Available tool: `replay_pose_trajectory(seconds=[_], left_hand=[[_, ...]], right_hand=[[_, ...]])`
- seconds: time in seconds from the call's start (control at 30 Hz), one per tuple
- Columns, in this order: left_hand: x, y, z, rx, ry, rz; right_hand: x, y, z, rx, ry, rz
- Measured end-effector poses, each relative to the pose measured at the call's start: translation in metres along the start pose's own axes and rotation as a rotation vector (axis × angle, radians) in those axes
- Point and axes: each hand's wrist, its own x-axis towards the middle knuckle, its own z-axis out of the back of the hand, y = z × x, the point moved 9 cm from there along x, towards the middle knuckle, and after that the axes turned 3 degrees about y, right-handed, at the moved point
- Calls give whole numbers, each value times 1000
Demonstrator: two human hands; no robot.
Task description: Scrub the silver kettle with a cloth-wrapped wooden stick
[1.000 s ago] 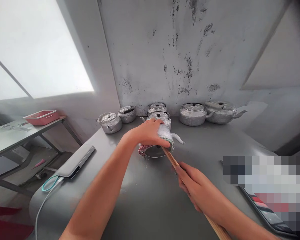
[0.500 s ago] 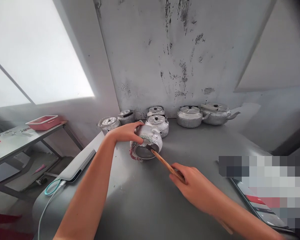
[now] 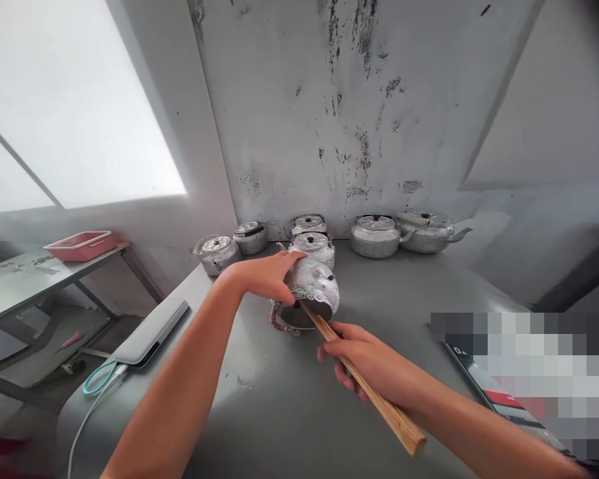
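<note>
A dented silver metal kettle point(image 3: 322, 283) lies tipped over on the grey table, its round opening facing me. My left hand point(image 3: 269, 274) grips the kettle's upper left side, thumb near a green-and-white cord wrapping. A bail handle wrapped in red and white cord point(image 3: 279, 320) hangs at the opening's left edge. In my right hand point(image 3: 362, 359) is a long wooden stick point(image 3: 387, 406), fingers wrapped around its middle. The stick's far end reaches into the kettle's mouth, where its tip is hidden. Its thick squared end points back toward me.
Several lidded metal kettles point(image 3: 375, 238) line the table's back edge against a stained wall. A silver power bank point(image 3: 152, 332) with a cable lies at the left edge. A flat screen-like device point(image 3: 499, 399), partly blurred, is at right. A side table holds a red basket point(image 3: 82, 246).
The stick has gone deeper into the kettle; its dark tip is now out of sight. My right hand has changed its hold, exposing the rear end. The kettle has shifted slightly right and toward me.
</note>
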Motion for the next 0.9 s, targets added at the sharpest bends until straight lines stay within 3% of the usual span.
replay_pose_trajectory(seconds=[0.27,0.43,0.6,0.77,0.9], left_hand=[[7,-4,-6,-21,-64,59],[7,-7,-10,-66,-84,70],[8,-7,-8,-68,-88,53],[6,-1,-6,-87,-37,54],[5,2,-3,-77,-35,66]], right_hand=[[-1,-8,-7,96,-63,77],[-1,-21,-12,116,-19,-36],[0,-43,-32,227,15,-142],[2,-60,-45,293,24,-161],[3,-61,-44,270,18,-171]])
